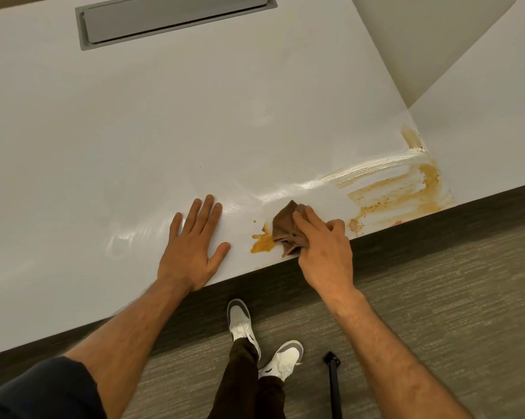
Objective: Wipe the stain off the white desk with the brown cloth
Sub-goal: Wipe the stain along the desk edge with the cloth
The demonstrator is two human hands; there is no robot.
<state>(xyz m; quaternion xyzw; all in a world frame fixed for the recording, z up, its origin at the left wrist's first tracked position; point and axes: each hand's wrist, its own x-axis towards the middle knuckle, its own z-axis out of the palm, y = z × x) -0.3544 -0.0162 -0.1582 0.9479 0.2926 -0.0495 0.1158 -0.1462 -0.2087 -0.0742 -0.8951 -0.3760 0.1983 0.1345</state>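
Brown cloth [287, 229] — partly hidden under right hand [324, 252].

grey hatch [173, 18] set in far surface, white shoes [243, 325] on grey carpet [436, 297]

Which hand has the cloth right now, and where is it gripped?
The right hand holds the crumpled brown cloth, bunched under its fingers near the cloth's right side. The left hand lies flat on the white desk, holding nothing.
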